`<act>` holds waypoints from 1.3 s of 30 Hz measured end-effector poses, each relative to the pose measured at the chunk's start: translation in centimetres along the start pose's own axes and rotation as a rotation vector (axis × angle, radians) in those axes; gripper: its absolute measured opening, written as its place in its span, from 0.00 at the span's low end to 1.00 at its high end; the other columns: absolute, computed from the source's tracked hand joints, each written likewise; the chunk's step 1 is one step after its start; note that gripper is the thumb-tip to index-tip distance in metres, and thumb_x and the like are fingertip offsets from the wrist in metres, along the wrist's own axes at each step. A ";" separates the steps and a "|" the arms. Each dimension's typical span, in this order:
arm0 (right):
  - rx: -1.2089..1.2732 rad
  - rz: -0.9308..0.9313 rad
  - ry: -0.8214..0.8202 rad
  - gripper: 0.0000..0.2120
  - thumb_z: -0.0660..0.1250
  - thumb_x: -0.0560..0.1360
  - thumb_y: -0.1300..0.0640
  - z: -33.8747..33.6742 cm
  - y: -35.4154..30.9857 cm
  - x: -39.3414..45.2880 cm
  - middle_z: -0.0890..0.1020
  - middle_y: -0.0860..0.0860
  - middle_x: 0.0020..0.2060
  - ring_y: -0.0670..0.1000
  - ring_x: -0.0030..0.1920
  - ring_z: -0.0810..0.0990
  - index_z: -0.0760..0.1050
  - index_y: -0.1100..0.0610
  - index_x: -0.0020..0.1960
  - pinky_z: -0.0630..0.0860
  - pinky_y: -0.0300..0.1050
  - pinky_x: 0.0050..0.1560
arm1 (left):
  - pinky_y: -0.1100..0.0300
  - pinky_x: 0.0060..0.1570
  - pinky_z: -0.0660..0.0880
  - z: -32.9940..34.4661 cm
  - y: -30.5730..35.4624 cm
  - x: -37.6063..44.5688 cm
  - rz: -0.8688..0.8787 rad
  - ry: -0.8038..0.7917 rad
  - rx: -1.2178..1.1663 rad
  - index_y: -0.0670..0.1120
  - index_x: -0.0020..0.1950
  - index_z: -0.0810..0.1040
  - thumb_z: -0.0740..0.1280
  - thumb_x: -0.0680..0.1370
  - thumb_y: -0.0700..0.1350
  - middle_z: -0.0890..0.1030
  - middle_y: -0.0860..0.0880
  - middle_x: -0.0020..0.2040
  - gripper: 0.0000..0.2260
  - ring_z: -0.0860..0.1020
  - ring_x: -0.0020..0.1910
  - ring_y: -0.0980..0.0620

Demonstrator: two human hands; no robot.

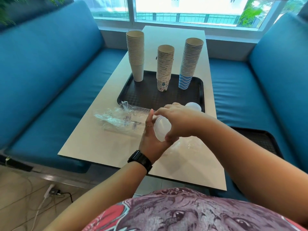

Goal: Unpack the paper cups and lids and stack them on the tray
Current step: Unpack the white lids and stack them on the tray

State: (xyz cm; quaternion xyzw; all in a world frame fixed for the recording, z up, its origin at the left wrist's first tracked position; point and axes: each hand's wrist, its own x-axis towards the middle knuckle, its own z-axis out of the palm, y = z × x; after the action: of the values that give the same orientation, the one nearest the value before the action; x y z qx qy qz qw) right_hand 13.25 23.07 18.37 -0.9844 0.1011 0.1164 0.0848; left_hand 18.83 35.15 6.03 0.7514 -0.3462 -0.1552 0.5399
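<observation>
Head view: both hands (164, 126) clasp a smooth translucent lid stack (160, 129) near the textured black tray (148, 97).

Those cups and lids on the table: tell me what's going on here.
A person is unpacking. Three cup stacks already stand on the black tray: plain, tree-printed and blue-striped. Both hands, left hand and right hand, hold a sleeve of white lids above the table. Empty plastic wrap lies beside the tray.
</observation>
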 end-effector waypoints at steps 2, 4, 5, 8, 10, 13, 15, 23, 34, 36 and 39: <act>0.001 0.005 -0.012 0.41 0.77 0.65 0.46 0.0 0.0 0.2 0.72 0.46 0.64 0.51 0.64 0.67 0.61 0.44 0.73 0.73 0.52 0.62 | 0.69 0.64 0.63 -0.1 0.1 0.0 -0.007 -0.005 0.005 0.51 0.80 0.46 0.76 0.64 0.57 0.64 0.63 0.67 0.54 0.64 0.65 0.72; 0.010 0.001 -0.003 0.40 0.77 0.65 0.47 0.1 0.1 0.2 0.72 0.47 0.63 0.51 0.64 0.68 0.61 0.44 0.72 0.74 0.52 0.61 | 0.66 0.65 0.64 -0.1 0.2 0.0 -0.005 -0.005 0.014 0.51 0.80 0.46 0.76 0.65 0.57 0.64 0.63 0.67 0.53 0.64 0.66 0.67; 0.021 -0.003 0.010 0.40 0.77 0.65 0.48 0.0 0.2 0.2 0.72 0.47 0.62 0.51 0.64 0.68 0.61 0.43 0.72 0.74 0.51 0.61 | 0.68 0.64 0.63 -0.1 0.2 0.0 0.000 -0.002 0.017 0.50 0.80 0.47 0.76 0.65 0.57 0.63 0.64 0.67 0.53 0.63 0.65 0.67; 0.106 -0.020 0.057 0.39 0.76 0.67 0.49 -0.5 0.5 -0.3 0.71 0.46 0.62 0.49 0.63 0.69 0.61 0.41 0.72 0.73 0.46 0.58 | 0.71 0.60 0.62 -0.1 0.1 0.1 0.004 0.016 0.023 0.50 0.79 0.49 0.80 0.67 0.53 0.62 0.62 0.66 0.51 0.63 0.64 0.66; 0.189 -0.024 0.088 0.37 0.75 0.68 0.51 -1.1 1.0 -0.8 0.69 0.47 0.61 0.48 0.60 0.70 0.61 0.38 0.72 0.74 0.44 0.56 | 0.78 0.57 0.60 -0.1 0.0 0.1 0.016 0.023 0.029 0.50 0.79 0.50 0.80 0.68 0.51 0.62 0.66 0.64 0.49 0.63 0.62 0.68; 0.341 -0.007 0.134 0.31 0.74 0.69 0.52 -1.5 2.1 -1.2 0.66 0.46 0.61 0.49 0.58 0.70 0.66 0.36 0.67 0.75 0.43 0.58 | 0.77 0.59 0.61 -0.1 -0.1 0.1 0.018 0.016 0.032 0.48 0.79 0.51 0.80 0.67 0.54 0.66 0.65 0.64 0.50 0.66 0.62 0.67; 0.444 0.002 0.191 0.26 0.75 0.68 0.52 -1.6 3.0 -1.4 0.64 0.46 0.60 0.50 0.58 0.71 0.69 0.37 0.60 0.76 0.43 0.58 | 0.69 0.64 0.65 -0.1 0.0 0.1 0.021 0.009 0.026 0.50 0.79 0.51 0.79 0.66 0.57 0.68 0.59 0.66 0.50 0.68 0.65 0.61; 0.575 0.228 0.499 0.16 0.75 0.65 0.49 -0.1 10.6 -0.6 0.69 0.51 0.53 0.53 0.50 0.72 0.68 0.48 0.42 0.70 0.37 0.47 | 0.76 0.62 0.63 0.2 -0.1 0.1 0.025 0.028 -0.034 0.52 0.77 0.55 0.75 0.62 0.63 0.70 0.64 0.65 0.50 0.69 0.63 0.69; 0.575 0.520 0.442 0.14 0.76 0.67 0.54 8.2 16.8 4.4 0.69 0.51 0.58 0.51 0.59 0.71 0.72 0.56 0.43 0.62 0.36 0.53 | 0.73 0.62 0.66 0.3 -0.3 0.1 0.047 0.035 -0.015 0.55 0.77 0.55 0.76 0.63 0.63 0.70 0.63 0.68 0.47 0.71 0.66 0.62; 0.596 0.511 0.439 0.14 0.76 0.67 0.52 9.1 16.7 5.1 0.69 0.51 0.60 0.51 0.61 0.70 0.72 0.55 0.42 0.64 0.38 0.56 | 0.72 0.62 0.67 0.3 -0.4 0.3 0.052 0.035 -0.014 0.58 0.76 0.55 0.76 0.64 0.62 0.70 0.65 0.67 0.47 0.71 0.67 0.61; 0.591 0.517 0.422 0.14 0.76 0.67 0.49 10.1 16.8 5.6 0.70 0.50 0.61 0.53 0.62 0.70 0.72 0.53 0.40 0.68 0.43 0.60 | 0.70 0.64 0.67 0.3 -0.3 0.4 0.054 0.029 -0.005 0.57 0.76 0.55 0.76 0.64 0.62 0.70 0.68 0.67 0.46 0.71 0.67 0.60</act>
State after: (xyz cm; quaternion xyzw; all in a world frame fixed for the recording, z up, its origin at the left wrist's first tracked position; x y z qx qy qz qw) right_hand 12.79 7.75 4.85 -0.8624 0.3880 -0.1037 0.3081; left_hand 19.04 34.71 5.65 0.7426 -0.3581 -0.1307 0.5507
